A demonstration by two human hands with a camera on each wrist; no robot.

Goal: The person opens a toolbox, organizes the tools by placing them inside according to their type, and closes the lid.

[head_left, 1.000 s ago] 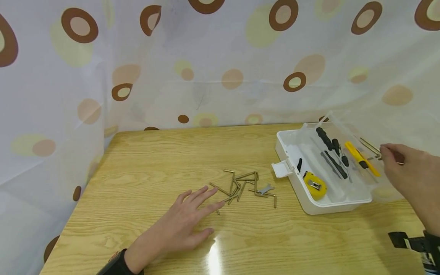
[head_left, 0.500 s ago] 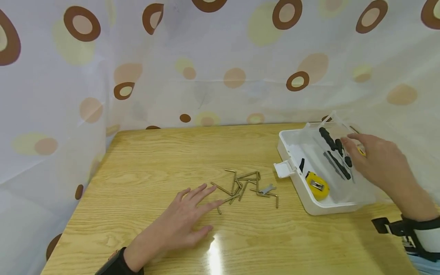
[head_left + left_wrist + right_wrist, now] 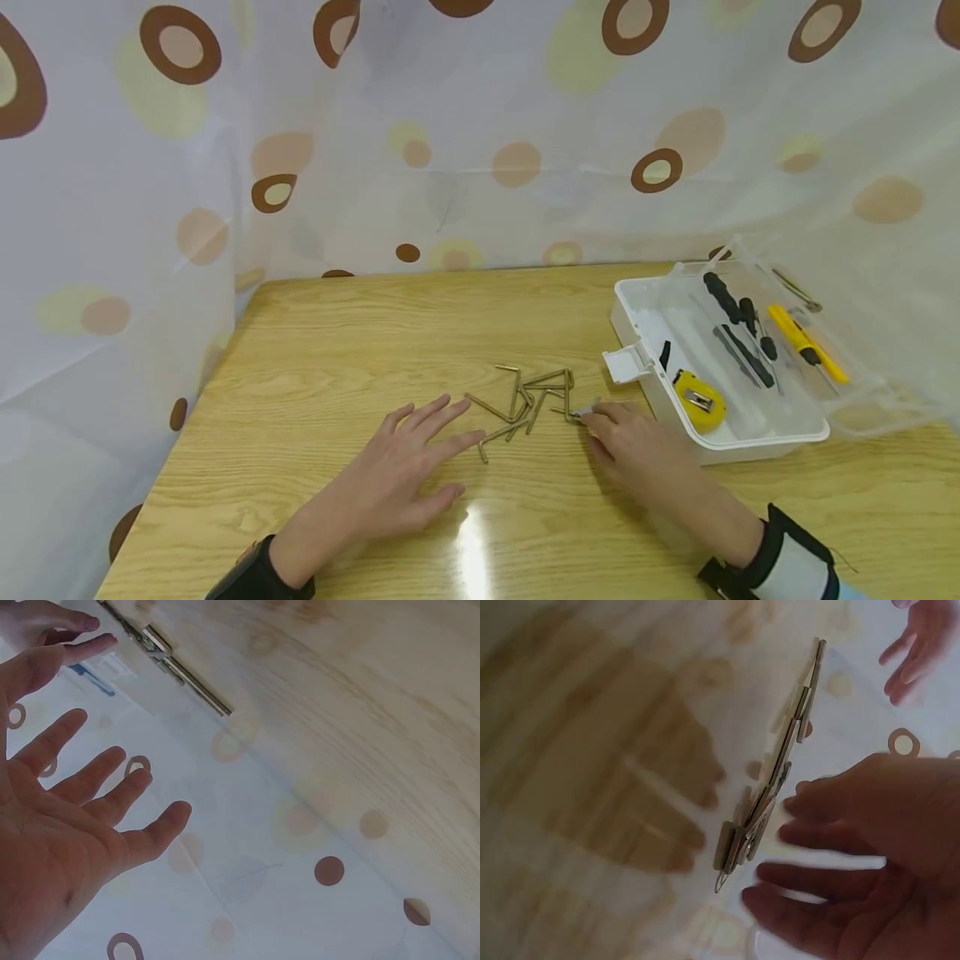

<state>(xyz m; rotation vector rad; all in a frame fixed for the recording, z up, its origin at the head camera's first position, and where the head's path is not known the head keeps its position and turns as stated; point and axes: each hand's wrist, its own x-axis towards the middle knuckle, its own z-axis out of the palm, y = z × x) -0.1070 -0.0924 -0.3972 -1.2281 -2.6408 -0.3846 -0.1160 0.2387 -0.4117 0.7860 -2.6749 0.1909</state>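
Note:
Several brass-coloured L-shaped hex keys (image 3: 487, 407) lie in a loose, crossed pile mid-table. At the pile's right end is a small grey open-end wrench (image 3: 587, 407), partly covered by the fingertips of my right hand (image 3: 637, 446). In the right wrist view that right hand (image 3: 870, 840) has its fingers apart and lightly bent close to the keys (image 3: 776, 761), with nothing seen gripped. My left hand (image 3: 405, 471) is spread palm down at the pile's left side, its fingertips near the closest keys. The left wrist view shows its fingers (image 3: 101, 776) apart, holding nothing.
Right of the pile stands a white tool case (image 3: 637, 329), its clear lid (image 3: 885, 408) open to the right. Inside are a yellow tape measure (image 3: 697, 404), black-handled screwdrivers (image 3: 722, 296) and a yellow-handled tool (image 3: 791, 329). More hex keys (image 3: 795, 289) lie toward its back right. Patterned cloth hangs behind.
My right hand has released brass hex keys at the case's far right side and swept left and toward me to the wrench. My left hand stays nearly still.

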